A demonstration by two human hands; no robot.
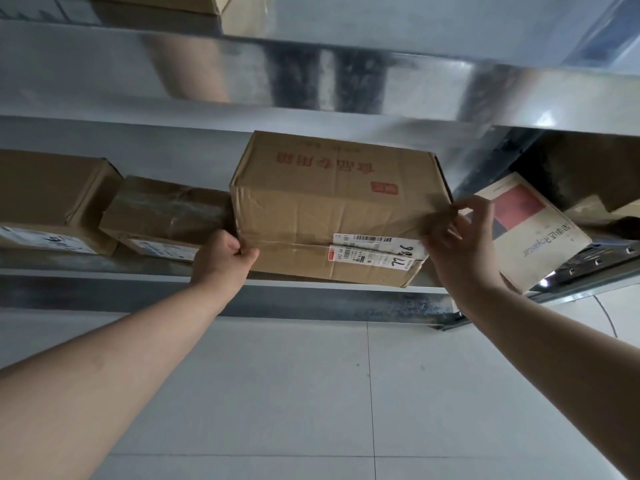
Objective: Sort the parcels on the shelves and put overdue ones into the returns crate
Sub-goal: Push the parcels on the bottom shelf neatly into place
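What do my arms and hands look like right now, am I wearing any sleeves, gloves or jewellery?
Both forearms are bare up to the frame edge: no sleeves show. The left hand and right hand wear no gloves, and no ring, watch or bracelet shows.

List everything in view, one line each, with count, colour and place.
large cardboard box: 1, brown, red print, white label, middle of shelf, overhanging its front edge
small cardboard boxes: 2, brown, left of it on the same shelf, second one tape-wrapped
flat printed carton: 1, cream with red panel, right, tilted
upper box: 1, brown, shelf above
metal shelf: grey steel, across view
tiled floor: pale grey, below
left hand: grips the large box's lower left corner
right hand: fingers at its right edge
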